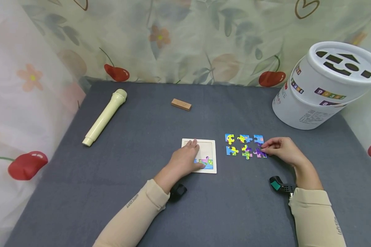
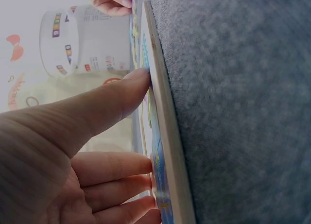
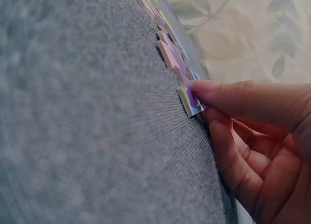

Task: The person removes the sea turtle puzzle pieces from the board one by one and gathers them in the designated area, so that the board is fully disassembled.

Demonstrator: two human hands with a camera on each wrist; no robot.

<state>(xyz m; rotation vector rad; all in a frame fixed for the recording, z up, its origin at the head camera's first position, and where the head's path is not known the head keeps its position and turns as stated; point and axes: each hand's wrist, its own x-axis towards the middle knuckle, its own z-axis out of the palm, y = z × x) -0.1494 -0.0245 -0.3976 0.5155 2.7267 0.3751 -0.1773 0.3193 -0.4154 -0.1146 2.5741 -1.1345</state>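
Note:
My left hand (image 1: 184,159) rests on a white-rimmed puzzle tray (image 1: 215,151), its thumb pressing joined pieces (image 1: 208,163) along the tray's lower side. The other fingers lie extended over the tray, hiding its left part. To the right, my right hand (image 1: 284,150) pinches the edge of a purple puzzle piece (image 3: 181,68) between thumb and forefinger. That piece still lies on the cloth, at the lower right of several loose pieces. Among the others are a yellow-and-blue piece (image 1: 232,151) and a blue piece (image 1: 258,138).
A large white lidded bucket (image 1: 315,116) stands at the back right. A small wooden block (image 1: 181,104) lies toward the back, and a cream toy microphone (image 1: 104,118) is at the left. Floral curtains (image 1: 188,44) hang behind the grey-covered table (image 1: 136,154).

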